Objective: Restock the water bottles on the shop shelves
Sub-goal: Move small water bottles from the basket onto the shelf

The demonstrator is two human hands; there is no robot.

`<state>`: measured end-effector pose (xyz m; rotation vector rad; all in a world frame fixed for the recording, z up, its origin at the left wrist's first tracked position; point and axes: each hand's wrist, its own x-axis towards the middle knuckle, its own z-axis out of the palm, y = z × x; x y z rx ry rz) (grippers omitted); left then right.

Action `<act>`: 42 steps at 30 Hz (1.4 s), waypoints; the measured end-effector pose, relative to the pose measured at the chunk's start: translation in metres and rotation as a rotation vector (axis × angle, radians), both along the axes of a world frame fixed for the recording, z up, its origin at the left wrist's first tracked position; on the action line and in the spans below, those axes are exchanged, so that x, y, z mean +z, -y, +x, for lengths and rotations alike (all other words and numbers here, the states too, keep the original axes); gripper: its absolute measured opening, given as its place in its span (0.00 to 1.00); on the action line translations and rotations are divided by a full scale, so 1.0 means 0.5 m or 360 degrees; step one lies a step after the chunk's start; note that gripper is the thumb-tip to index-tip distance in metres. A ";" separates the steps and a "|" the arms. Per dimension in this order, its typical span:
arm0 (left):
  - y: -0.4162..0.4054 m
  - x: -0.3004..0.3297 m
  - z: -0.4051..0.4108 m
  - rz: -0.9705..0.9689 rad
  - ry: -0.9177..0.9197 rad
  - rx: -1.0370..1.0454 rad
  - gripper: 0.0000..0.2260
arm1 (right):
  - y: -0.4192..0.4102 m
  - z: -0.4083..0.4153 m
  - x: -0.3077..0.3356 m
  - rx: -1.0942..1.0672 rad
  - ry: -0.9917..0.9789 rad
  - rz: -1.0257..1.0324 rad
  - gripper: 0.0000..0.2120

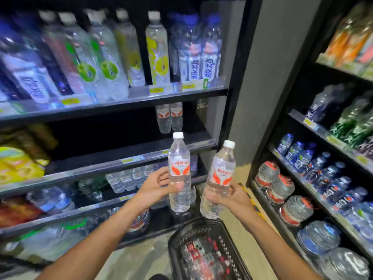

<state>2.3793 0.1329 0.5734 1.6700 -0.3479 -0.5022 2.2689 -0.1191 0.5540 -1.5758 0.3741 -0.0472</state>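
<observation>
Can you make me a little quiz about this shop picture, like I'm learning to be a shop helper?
1. How many bottles is the person holding?
2. True or false: the bottle in the left hand has a blue cap.
3. Where do matching bottles already stand: A) the shelf with two red-labelled bottles, B) the floor?

Key:
1. Two: the left bottle and the right bottle, held by the right hand.
2. False, white.
3. A.

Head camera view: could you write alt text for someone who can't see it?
A person's left hand and right hand each hold a clear, white-capped water bottle, the left bottle upright and the right bottle tilted, before shop shelves. Two matching bottles stand on a mostly bare shelf; a black basket sits below.
</observation>
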 end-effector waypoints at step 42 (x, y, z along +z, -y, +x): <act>-0.051 0.006 0.379 -0.0027 0.0383 0.0457 0.30 | -0.026 0.704 -0.066 -0.0064 0.0205 -0.0606 0.35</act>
